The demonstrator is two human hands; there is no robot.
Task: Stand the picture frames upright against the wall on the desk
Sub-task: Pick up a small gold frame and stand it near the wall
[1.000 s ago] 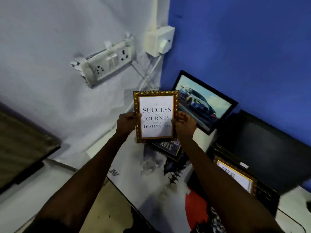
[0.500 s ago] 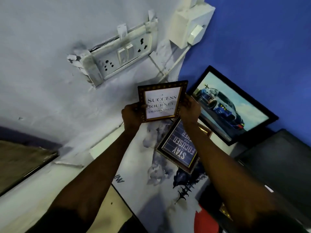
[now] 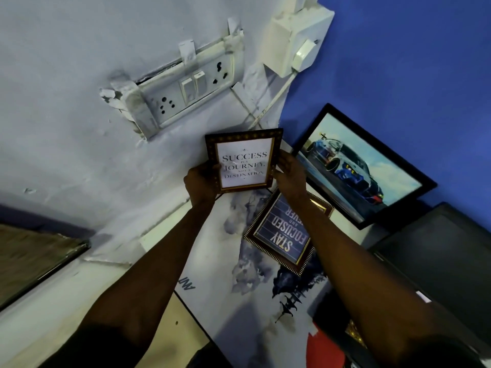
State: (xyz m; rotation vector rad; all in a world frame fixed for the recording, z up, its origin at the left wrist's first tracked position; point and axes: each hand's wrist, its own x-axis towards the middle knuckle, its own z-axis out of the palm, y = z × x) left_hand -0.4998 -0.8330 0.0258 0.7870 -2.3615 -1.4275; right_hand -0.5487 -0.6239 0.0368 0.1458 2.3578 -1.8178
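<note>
Head camera looked down at two bare arms reaching to the corner where a white wall (image 3: 79, 75) met a blue wall (image 3: 411, 62). Both hands held a small gold frame (image 3: 243, 160) with the words "Success is a journey, not a destination." The left hand (image 3: 200, 181) gripped its left edge and the right hand (image 3: 291, 172) gripped its right edge, with the fingers (image 3: 283, 162) curled around the sides. The small gold frame stood upright, close to the white wall, just under a white socket plate (image 3: 186, 94). I could not tell if its bottom edge touched the bench (image 3: 159, 235) or if its back touched the wall.

Just below it, a blue frame (image 3: 281, 232) that said "Stay focused" lay flat on a big poster (image 3: 239, 288) on the bench. The right arm crossed over part of it. A car picture (image 3: 356, 166) in a black frame leaned against the blue wall to the right. A dark flat panel (image 3: 438, 256) lay near it, lower right. A white switch box (image 3: 300, 41) was fixed in the corner, high up.
</note>
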